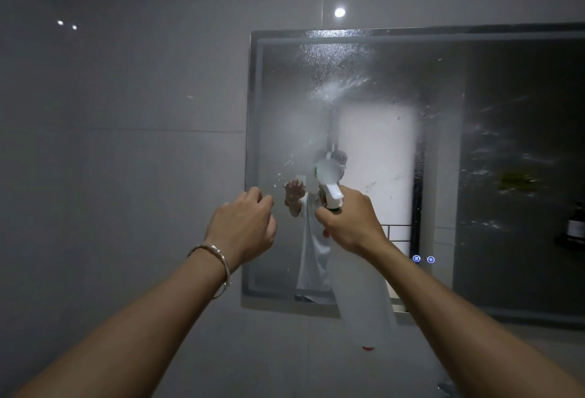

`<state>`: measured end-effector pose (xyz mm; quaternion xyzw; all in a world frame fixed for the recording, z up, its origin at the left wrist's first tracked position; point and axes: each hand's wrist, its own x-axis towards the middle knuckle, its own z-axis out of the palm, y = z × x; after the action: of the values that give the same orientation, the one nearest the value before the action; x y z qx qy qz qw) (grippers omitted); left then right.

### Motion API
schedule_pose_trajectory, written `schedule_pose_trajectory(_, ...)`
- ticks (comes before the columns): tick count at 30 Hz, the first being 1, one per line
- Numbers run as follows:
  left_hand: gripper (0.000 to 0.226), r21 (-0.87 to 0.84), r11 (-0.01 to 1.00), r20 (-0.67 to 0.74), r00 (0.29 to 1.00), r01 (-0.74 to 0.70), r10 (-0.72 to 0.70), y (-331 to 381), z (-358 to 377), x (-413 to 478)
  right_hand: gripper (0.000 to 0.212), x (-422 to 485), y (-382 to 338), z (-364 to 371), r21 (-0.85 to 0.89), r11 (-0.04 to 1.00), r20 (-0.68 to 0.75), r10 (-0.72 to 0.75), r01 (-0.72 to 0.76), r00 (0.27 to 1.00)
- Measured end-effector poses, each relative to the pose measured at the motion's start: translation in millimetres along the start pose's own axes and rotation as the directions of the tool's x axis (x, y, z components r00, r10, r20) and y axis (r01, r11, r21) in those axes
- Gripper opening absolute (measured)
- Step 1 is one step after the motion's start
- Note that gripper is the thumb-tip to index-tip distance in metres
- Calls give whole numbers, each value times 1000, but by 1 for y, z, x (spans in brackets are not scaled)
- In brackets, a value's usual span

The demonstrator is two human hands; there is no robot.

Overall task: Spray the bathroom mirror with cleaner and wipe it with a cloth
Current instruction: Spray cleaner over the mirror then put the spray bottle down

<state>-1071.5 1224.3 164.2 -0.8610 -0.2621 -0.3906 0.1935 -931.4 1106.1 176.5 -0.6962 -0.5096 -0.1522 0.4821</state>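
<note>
A rectangular wall mirror (506, 87) with a frosted border hangs ahead and to the right, speckled with droplets and a foggy patch of cleaner across its upper left and middle. My right hand (351, 223) grips the neck of a translucent white spray bottle (364, 296) with a white trigger head, its nozzle pointed at the glass. A burst of spray hangs in front of the mirror. My left hand (245, 226), a bangle on its wrist, is raised by the mirror's left edge with loosely curled fingers and holds nothing. No cloth is in view.
Grey tiled wall (110, 144) fills the left side. Two small lit touch icons (423, 259) glow near the mirror's lower middle. A dark bottle on a shelf (574, 226) shows at the right edge, seen in the mirror. A ceiling light reflects above the mirror.
</note>
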Motion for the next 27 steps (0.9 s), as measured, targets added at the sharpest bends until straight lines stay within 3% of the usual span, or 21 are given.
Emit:
schedule_pose_trajectory(15,29,7,1000,-7,1000,23,-23,-20,8,-10,11,-6,-17,25,66,997,66,-51,47,997)
schedule_pose_trajectory(23,29,-25,999,19,999,33,-33,-24,15,-17,14,-6,-6,39,-74,997,118,-23,31,993)
schedule_pose_trajectory(27,29,-22,999,33,998,45,-44,-25,21,-22,13,-11,0,41,-45,998,171,-25,33,985)
